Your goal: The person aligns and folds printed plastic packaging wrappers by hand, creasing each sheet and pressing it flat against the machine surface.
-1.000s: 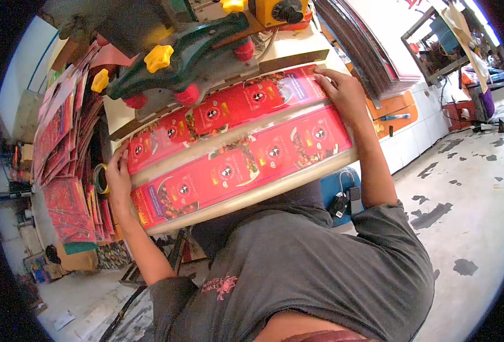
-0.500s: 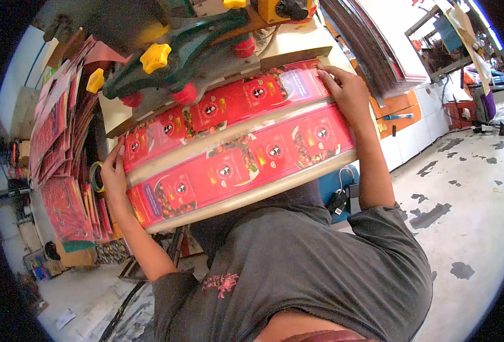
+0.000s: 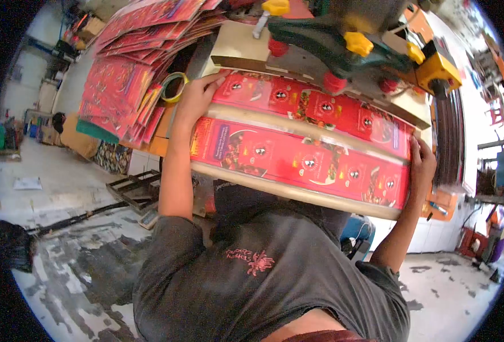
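Two long red printed sheets lie side by side on a pale board in front of me, a bare strip between them. The far sheet (image 3: 320, 108) rests against a wooden block under the machine. My left hand (image 3: 198, 98) is closed at its left end, thumb and fingers at the corner. Around its right end my right hand (image 3: 423, 162) is closed, fingers bent over the edge. Nearer my body lies the near sheet (image 3: 289, 159), with my right wrist beside its right end. The pale board (image 3: 297, 194) shows along the front edge.
A dark green machine arm (image 3: 320, 37) with yellow knobs (image 3: 358, 44) and red pads reaches over the back. At left are a pile of red printed sheets (image 3: 115, 85) and a tape roll (image 3: 174, 87). A dark-edged stack (image 3: 454, 137) stands at right.
My head view has turned, so the board and machine appear shifted right and tilted the other way. Both hands remain at the ends of the far sheet.
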